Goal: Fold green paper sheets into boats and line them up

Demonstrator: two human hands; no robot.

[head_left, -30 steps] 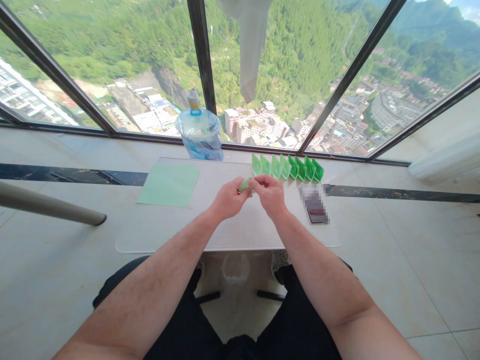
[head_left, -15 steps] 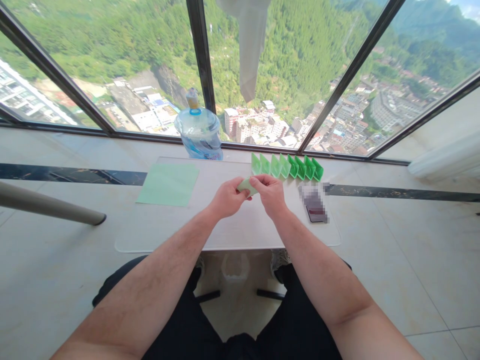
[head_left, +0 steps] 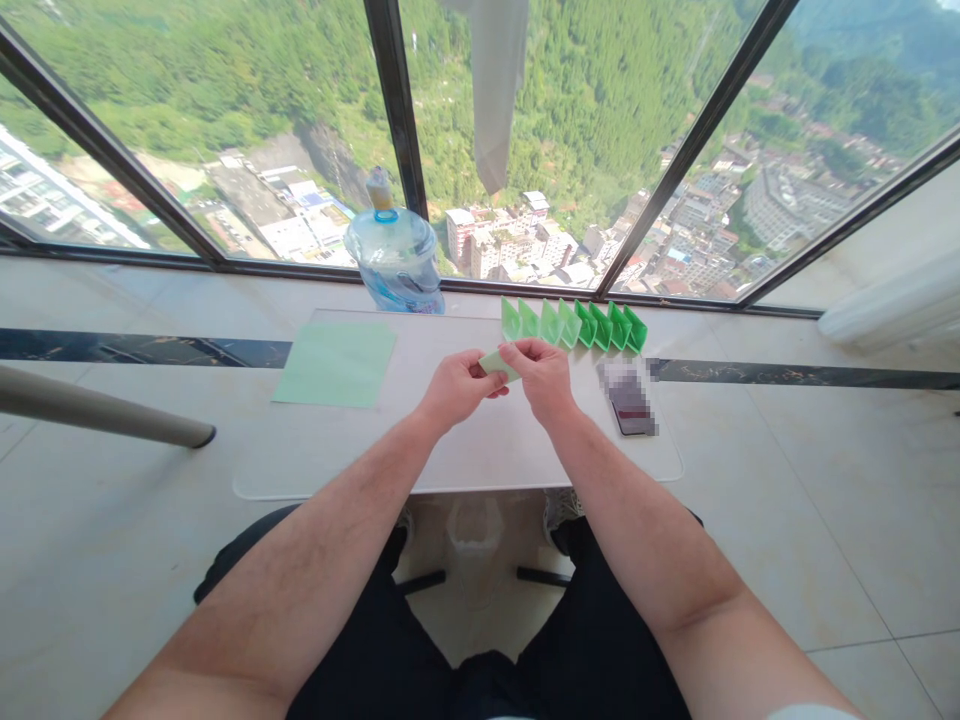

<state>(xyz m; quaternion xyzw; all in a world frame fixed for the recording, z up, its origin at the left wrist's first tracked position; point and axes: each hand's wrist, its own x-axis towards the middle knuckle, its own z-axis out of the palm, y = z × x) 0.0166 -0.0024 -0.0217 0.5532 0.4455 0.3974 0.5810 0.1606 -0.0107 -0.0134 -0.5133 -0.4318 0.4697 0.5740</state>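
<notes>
A small folded piece of pale green paper (head_left: 495, 364) is held between both hands above the middle of the low white table (head_left: 360, 455). My left hand (head_left: 459, 385) pinches its left side, thumb on top. My right hand (head_left: 541, 372) grips the right side with thumb and fingers, covering that end. Just beyond my right hand stands a row of several folded green paper pieces (head_left: 592, 325), pale at the left and darker at the right. To the left of my hands lies a flat light green paper sheet (head_left: 335, 365).
A phone (head_left: 634, 412), partly blurred out, lies on the table's right side. Behind the table stands a large clear water bottle (head_left: 397, 260) against the windows. A grey pole (head_left: 112, 408) reaches in from the left. White curtains hang at the centre and right.
The fingers have shifted slightly on the folded paper, and a little more of its surface shows between them. The camera view has moved a little.
</notes>
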